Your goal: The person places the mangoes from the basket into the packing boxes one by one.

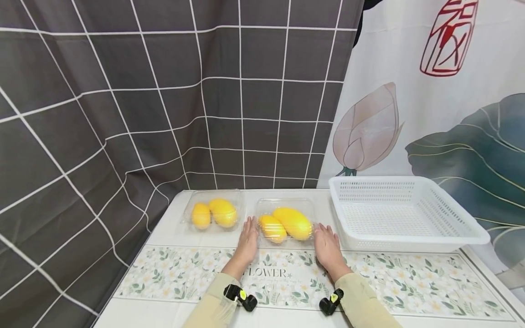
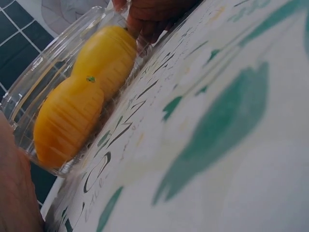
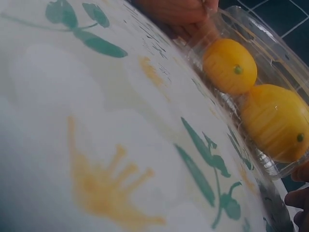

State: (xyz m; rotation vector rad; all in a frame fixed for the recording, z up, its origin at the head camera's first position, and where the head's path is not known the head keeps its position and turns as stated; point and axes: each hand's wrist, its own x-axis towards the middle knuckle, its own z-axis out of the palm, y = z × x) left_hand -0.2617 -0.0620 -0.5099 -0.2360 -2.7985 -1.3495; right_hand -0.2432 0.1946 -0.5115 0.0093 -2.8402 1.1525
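Note:
Two yellow mangoes [image 1: 294, 223] lie in a clear plastic clamshell box [image 1: 287, 202] between the two hands. Along the box's left side rests the left hand [image 1: 247, 240], its fingers straight and pointing away from the body. The right hand [image 1: 327, 246] flanks the opposite side with fingers extended, fingertips right at the box wall. In the left wrist view, the lid of the box [image 2: 46, 53] stands over the mangoes [image 2: 70, 118]. The right wrist view shows the mangoes [image 3: 229, 66] behind the clear wall, with the right hand [image 3: 300, 200] at the near corner.
A second clear box [image 1: 239, 196] with yellow mangoes [image 1: 224, 212] stands to the left. To the right is a white perforated basket [image 1: 414, 243]. A floral runner [image 1: 184, 273] crosses the white table [image 1: 164, 230]; a dark grid curtain [image 1: 262, 105] hangs behind.

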